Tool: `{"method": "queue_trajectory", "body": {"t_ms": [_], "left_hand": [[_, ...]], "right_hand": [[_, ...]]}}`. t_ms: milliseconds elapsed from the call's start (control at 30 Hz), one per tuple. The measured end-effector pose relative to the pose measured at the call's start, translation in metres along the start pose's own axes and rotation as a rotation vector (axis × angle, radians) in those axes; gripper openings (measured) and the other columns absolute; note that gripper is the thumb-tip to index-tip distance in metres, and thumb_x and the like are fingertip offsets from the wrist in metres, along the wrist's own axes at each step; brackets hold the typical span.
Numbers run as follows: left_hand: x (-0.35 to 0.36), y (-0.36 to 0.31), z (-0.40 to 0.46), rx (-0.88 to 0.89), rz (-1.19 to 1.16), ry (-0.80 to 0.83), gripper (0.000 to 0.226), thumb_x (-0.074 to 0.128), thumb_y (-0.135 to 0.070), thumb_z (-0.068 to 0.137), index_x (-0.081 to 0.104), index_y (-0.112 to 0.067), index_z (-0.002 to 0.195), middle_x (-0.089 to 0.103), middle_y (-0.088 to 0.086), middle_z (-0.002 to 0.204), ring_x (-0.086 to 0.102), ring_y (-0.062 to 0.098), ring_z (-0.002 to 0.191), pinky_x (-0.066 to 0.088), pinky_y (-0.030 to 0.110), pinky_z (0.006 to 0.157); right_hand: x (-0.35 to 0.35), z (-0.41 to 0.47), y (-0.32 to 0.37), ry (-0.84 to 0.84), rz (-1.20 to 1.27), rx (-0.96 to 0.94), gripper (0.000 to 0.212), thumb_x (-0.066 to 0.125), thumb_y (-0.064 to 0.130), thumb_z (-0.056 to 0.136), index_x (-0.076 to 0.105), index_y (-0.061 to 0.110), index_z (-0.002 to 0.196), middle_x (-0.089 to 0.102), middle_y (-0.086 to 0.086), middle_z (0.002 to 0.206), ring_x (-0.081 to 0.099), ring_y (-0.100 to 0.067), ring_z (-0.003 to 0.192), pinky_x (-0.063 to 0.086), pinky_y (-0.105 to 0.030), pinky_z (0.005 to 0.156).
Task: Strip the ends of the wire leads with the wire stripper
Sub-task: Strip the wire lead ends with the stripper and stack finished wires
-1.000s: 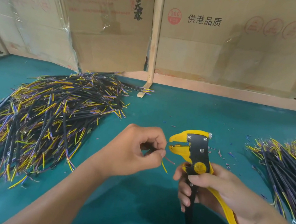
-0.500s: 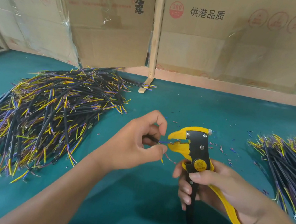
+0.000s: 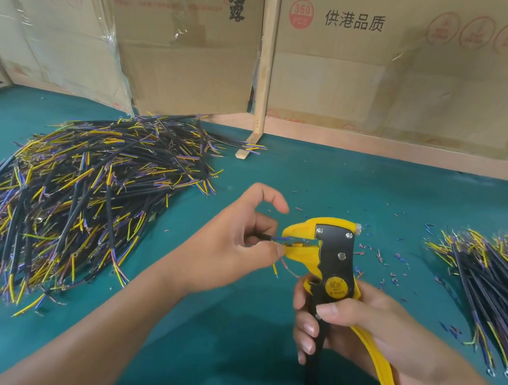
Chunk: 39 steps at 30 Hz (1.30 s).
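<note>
Head view: a person's left hand (image 3: 232, 242) pinches a thin wire lead (image 3: 275, 238) between thumb and curled fingers, index finger lifted, feeding its blue end into the open beak of a yellow-and-black wire stripper (image 3: 331, 263). The right hand (image 3: 354, 326) wraps the stripper's handles, which look not yet squeezed. Light and limp, the lead is best held close behind its tip. Heaps of leads (image 3: 80, 199) lie left and right (image 3: 496, 281) on the green surface (image 3: 330, 177), insulation scraps (image 3: 381, 257) between.
</note>
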<state>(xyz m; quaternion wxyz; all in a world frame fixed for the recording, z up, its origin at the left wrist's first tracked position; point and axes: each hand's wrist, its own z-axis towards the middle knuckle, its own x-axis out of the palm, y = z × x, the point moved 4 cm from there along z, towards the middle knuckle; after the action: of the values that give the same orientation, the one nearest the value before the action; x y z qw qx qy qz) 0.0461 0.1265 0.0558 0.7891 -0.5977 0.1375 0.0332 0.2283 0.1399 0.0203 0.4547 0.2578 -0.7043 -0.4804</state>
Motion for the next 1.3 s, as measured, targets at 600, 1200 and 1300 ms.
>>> {"method": "queue_trajectory", "body": {"t_ms": [600,1200,1300], "left_hand": [[0.005,-0.002,-0.004,-0.072,0.056,0.086,0.040,0.056,-0.023,0.081,0.039,-0.020,0.117,0.056,0.005,0.075,0.036,0.027,0.065,0.033,0.034,0.059],[0.006,-0.005,-0.006,-0.067,0.074,0.108,0.043,0.051,-0.001,0.080,0.040,-0.022,0.116,0.059,0.023,0.082,0.037,0.029,0.063,0.034,0.023,0.055],[0.006,-0.004,-0.006,-0.069,0.091,0.124,0.044,0.052,0.001,0.079,0.039,-0.018,0.117,0.059,0.010,0.075,0.040,0.018,0.064,0.037,0.021,0.056]], "right_hand": [[0.000,-0.001,-0.001,0.007,-0.045,0.011,0.029,0.077,0.026,0.083,0.062,0.005,0.096,0.046,-0.014,0.075,0.048,-0.030,0.070,0.049,-0.045,0.073],[0.009,-0.001,-0.004,0.033,0.092,0.076,0.038,0.084,0.032,0.077,0.062,0.003,0.089,0.040,-0.009,0.066,0.042,-0.024,0.057,0.046,-0.040,0.062],[0.010,-0.002,-0.005,0.040,0.081,0.103,0.037,0.083,0.032,0.079,0.061,0.003,0.091,0.039,-0.008,0.065,0.039,-0.022,0.055,0.045,-0.038,0.060]]}}
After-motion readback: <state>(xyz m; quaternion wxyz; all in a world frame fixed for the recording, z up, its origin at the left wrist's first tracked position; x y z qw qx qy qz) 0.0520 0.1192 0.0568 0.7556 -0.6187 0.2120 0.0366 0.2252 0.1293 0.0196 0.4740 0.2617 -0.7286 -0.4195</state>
